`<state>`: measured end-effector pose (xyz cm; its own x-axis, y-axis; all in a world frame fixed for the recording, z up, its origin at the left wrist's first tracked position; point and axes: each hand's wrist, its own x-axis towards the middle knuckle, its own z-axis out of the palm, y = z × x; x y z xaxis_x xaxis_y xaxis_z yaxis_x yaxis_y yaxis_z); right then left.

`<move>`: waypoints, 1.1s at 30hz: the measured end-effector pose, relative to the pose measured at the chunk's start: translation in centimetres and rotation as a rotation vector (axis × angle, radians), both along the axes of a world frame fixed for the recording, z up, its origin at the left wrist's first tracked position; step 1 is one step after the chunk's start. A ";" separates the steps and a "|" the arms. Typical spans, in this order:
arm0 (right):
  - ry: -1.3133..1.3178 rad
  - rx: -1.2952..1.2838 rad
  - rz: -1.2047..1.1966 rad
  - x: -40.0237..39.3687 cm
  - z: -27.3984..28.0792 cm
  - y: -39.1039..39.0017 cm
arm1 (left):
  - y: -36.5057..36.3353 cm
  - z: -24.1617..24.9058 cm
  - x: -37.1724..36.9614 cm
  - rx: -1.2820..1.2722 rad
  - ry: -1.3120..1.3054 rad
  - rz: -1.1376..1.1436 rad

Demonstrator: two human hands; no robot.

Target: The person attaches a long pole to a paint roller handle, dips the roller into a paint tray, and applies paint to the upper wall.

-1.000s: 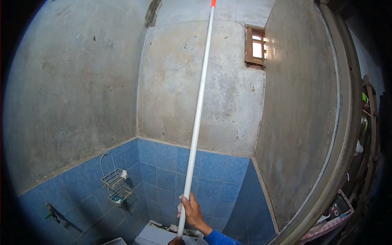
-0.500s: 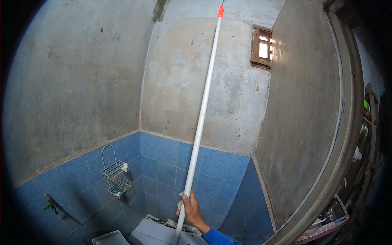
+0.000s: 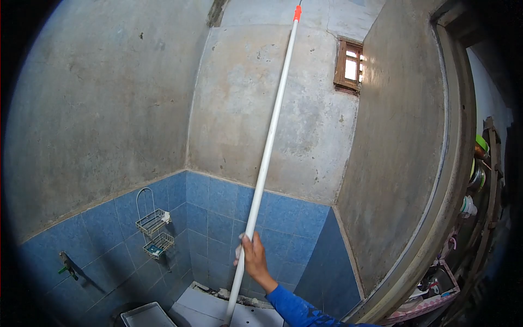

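A long white pole (image 3: 267,152) slants up across the view, with an orange-red fitting (image 3: 297,12) at its upper end and a thin dark wire leading out of the top. My right hand (image 3: 255,260), in a blue sleeve, is closed around the lower part of the pole. The pole's upper part stands in front of the bare plaster wall (image 3: 234,98); what lies beyond the wire is cut off by the frame. My left hand does not show. At the bottom edge, a small dark patch by the pole is too cropped to make out.
Blue tiles (image 3: 218,223) line the lower walls. A two-tier wire rack (image 3: 155,220) and a green-handled tap (image 3: 68,266) are on the left. A pale ledge (image 3: 201,310) and a tray (image 3: 150,316) sit below. A small window (image 3: 348,64) and door frame (image 3: 463,163) are right.
My right hand appears higher in the view, still around the pole, with more blue sleeve showing. The orange-red fitting has barely shifted. The camera has turned slightly.
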<state>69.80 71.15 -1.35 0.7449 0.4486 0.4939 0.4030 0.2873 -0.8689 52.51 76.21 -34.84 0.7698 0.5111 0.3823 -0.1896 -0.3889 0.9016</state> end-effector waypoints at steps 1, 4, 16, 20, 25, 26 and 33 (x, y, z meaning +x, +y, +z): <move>-0.026 0.032 0.008 0.4 1.5 0.1 | 0.6 0.9 0.6 -0.001 -0.001 0.000; -0.070 0.050 -0.034 1.5 5.3 0.7 | 1.9 5.0 1.9 0.049 0.111 -0.081; -0.243 0.151 -0.102 5.9 18.7 2.6 | 2.6 25.2 3.4 -0.294 0.096 -0.251; -0.269 0.161 -0.102 6.9 23.6 2.9 | 2.1 31.2 3.5 -0.312 0.043 -0.262; -0.292 0.205 -0.108 8.4 28.2 3.2 | 2.1 35.3 4.3 -0.268 -0.007 -0.298; -0.293 0.206 -0.109 8.5 28.9 3.2 | 2.1 35.9 4.5 -0.255 -0.035 -0.314; -0.311 0.212 -0.097 9.8 30.8 3.4 | 2.3 37.4 5.9 -0.290 -0.053 -0.352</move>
